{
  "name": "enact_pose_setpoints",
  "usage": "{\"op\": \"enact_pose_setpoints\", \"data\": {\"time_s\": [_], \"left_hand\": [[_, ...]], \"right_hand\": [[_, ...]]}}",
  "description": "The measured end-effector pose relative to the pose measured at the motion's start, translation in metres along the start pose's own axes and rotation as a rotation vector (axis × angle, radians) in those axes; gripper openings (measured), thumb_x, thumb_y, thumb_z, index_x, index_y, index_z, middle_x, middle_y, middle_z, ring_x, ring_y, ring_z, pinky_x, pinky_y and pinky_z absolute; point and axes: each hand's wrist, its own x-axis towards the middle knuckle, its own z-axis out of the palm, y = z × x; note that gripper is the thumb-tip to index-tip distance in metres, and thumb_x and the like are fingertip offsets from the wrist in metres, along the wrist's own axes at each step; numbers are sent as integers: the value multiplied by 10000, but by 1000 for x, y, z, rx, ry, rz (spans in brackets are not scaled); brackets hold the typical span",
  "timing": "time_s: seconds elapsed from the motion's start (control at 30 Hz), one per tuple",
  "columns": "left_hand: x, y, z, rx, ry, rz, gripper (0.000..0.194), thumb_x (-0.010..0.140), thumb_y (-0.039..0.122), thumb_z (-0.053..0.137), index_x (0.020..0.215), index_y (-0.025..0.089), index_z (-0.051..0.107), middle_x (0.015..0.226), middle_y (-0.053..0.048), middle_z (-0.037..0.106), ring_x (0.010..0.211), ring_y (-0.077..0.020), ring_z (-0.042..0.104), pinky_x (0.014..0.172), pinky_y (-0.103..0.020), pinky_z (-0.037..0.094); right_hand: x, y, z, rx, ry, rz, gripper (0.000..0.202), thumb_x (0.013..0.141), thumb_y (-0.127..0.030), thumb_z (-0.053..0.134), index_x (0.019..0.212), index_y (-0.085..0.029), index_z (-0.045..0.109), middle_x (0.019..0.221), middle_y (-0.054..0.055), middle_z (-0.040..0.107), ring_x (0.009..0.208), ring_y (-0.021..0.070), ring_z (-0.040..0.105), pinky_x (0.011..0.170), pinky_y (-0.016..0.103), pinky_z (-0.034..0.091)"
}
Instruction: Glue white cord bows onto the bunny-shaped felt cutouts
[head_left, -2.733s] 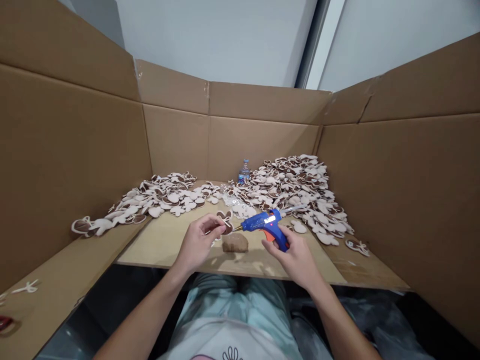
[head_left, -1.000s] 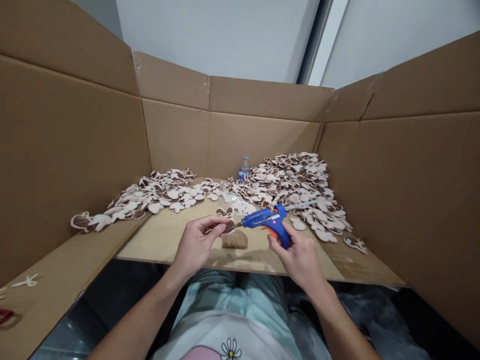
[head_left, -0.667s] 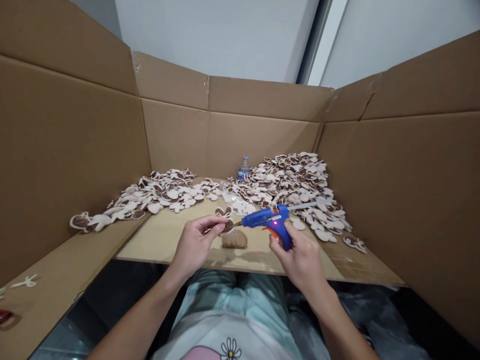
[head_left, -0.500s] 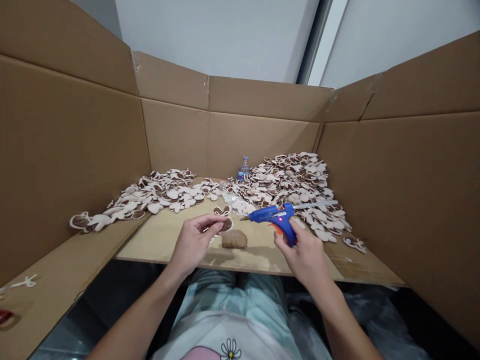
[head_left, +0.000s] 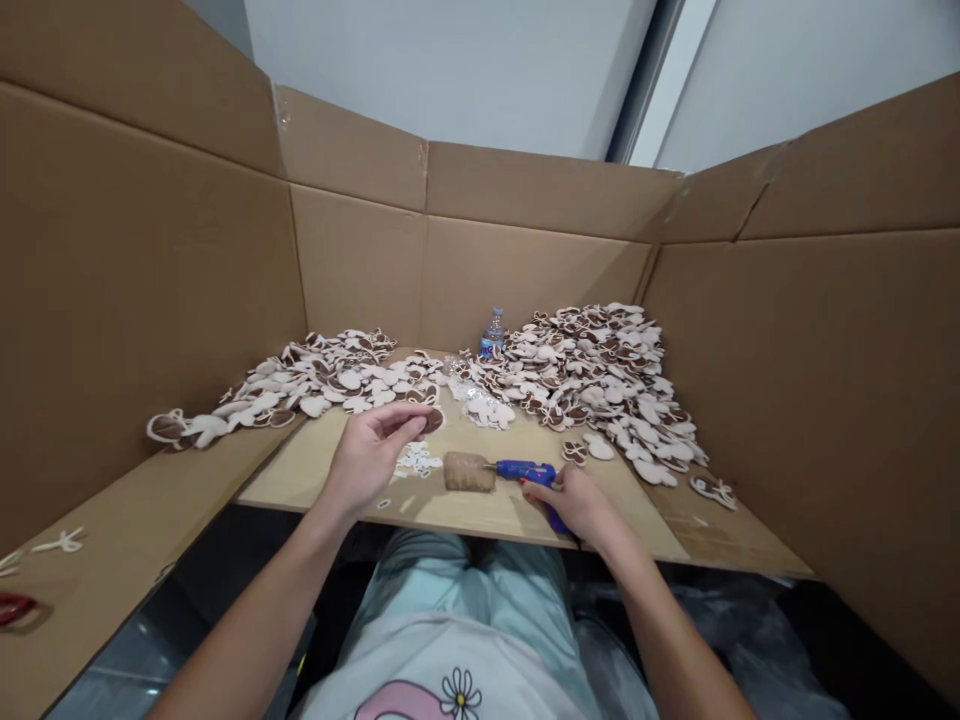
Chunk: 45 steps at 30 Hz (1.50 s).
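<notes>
Landmark: a rough brown block [head_left: 469,471] on the pale wooden board [head_left: 315,468]. Far left of the block, a glossy red object [head_left: 15,608], cut off by the view edge, and a cream cord bow [head_left: 60,541] are seen on cardboard. Left and beyond the block, a long heap of white and brown bunny-shaped pieces [head_left: 330,380] is spread. Left of the block, a brown, white-edged bunny-shaped piece [head_left: 433,420] is held up by the left hand [head_left: 364,455], pinched between closed thumb and fingers. Small white flat pieces [head_left: 418,460] are scattered just beside the block, on its left. Behind the block, crinkled clear plastic [head_left: 461,386] and a clear, blue-labelled plastic bottle [head_left: 493,335] are noted. At the block's right end, the nozzle of a blue glue gun with an orange trigger [head_left: 525,471] is placed; whether it is touching cannot be told. The gun's handle is gripped by the right hand [head_left: 581,500], fingers wrapped around it. Right and beyond, a taller heap of similar pieces [head_left: 607,375] is piled near the cardboard wall [head_left: 810,350].
</notes>
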Motion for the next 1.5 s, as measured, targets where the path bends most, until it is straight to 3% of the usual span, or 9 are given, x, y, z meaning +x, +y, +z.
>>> {"op": "enact_pose_setpoints", "data": {"time_s": [0.1,0.2,0.27,0.4,0.53,0.73,0.83,1.13,1.5], "left_hand": [[0,4,-2,-31,19,3,139,741,216,722,869,177,760,908,-57,787,886,-197,716,788,-297,561],[0,5,-3,-49,17,10,145,744,205,715,878,174,759,917,-63,787,895,-203,718,790,-305,561],[-1,5,-4,-56,9,10,150,746,200,707,884,170,756,918,-66,786,898,-207,718,792,-309,561],[-2,5,-4,-45,9,5,156,751,194,694,892,164,753,922,-70,786,911,-207,717,808,-310,558],[-2,5,-4,-27,10,8,155,753,189,689,891,164,754,923,-68,786,905,-204,719,799,-300,561],[-4,4,0,-27,-26,3,162,771,203,674,906,157,751,925,-73,784,881,-204,724,790,-305,563],[-8,6,2,-9,-47,15,161,786,187,657,913,165,754,907,-68,783,862,-195,723,745,-281,560],[-29,17,19,4,-164,57,130,811,205,655,889,188,758,868,-62,781,813,-197,724,749,-303,580],[-45,13,38,-83,-281,125,194,752,143,738,937,197,761,947,-61,757,886,-183,709,826,-297,585]], "right_hand": [[-14,-13,-3,-12,165,-181,231,808,-350,679,859,-126,658,823,131,688,794,253,636,669,308,446],[-37,-44,12,103,130,-644,82,873,-216,612,889,-165,674,837,76,686,843,220,630,767,319,480],[-50,-71,30,156,25,-905,145,881,-249,626,1004,-183,665,945,74,685,920,221,618,814,323,500],[-57,-121,69,63,101,-1095,425,795,-328,723,1150,-124,609,1031,127,667,960,284,589,835,408,523],[-48,-143,90,10,157,-1079,99,822,-167,643,901,-162,700,848,83,669,868,272,605,742,366,538],[-44,-126,93,103,152,-1129,185,894,-133,539,842,-158,714,781,69,691,733,196,639,645,276,520],[-48,-107,79,299,168,-1112,204,922,-137,504,963,-161,703,768,54,726,658,156,659,600,239,508],[-63,-58,11,846,248,-683,132,856,-206,649,926,-206,761,864,73,757,777,185,702,716,310,568],[-76,-58,-27,1270,235,-386,103,746,-260,763,792,-185,710,646,28,737,574,154,692,548,244,568]]}}
